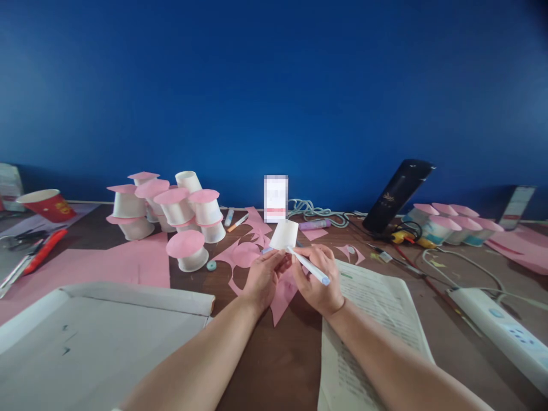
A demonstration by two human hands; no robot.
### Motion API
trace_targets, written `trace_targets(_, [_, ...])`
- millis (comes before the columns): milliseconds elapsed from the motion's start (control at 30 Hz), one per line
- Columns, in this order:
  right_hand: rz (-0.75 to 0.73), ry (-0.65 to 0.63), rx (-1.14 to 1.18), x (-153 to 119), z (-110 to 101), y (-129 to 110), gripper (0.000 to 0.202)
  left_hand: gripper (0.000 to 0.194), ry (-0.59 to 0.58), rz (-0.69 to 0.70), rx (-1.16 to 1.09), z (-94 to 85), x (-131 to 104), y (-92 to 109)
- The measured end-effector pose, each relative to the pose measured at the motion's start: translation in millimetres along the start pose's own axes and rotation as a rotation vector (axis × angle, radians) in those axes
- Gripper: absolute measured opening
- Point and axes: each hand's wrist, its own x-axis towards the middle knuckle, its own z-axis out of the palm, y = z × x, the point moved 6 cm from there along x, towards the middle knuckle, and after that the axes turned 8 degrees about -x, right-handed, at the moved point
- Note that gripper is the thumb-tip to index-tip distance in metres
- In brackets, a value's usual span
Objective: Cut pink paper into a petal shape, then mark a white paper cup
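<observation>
My left hand (pixel 266 278) is closed on the lower edge of a small white paper piece (pixel 284 235); whether it is flat or curved like a cup wall I cannot tell. A white marker pen (pixel 314 267) with a blue end is gripped in my right hand (pixel 319 277). Its tip meets the lower right part of the white paper. Beneath both hands lie pink paper scraps (pixel 283 297) with round cut-outs. To the left stand several stacked white paper cups (pixel 175 212) with pink paper tops, and one capped cup (pixel 192 261) sits in front of them.
A white box lid (pixel 141 342) fills the front left, near a red-handled cutter (pixel 45 251) and a red cup (pixel 48 205). Printed paper (pixel 385 297) lies under my right arm. A power strip (pixel 505 325), cables, a black cylinder (pixel 398 194) and more capped cups (pixel 443 231) are at right.
</observation>
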Motion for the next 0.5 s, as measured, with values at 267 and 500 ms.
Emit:
trace_targets(267, [0.008,-0.011,-0.01,-0.1,1.3,1.5,0.014,0.016,0.004,-0.005,0.001,-0.6,0.5,0.0])
trace_targets(500, [0.007,-0.012,-0.004,0.4,0.4,0.9,0.014,0.017,0.002,-0.006,0.016,0.2,0.2,-0.3])
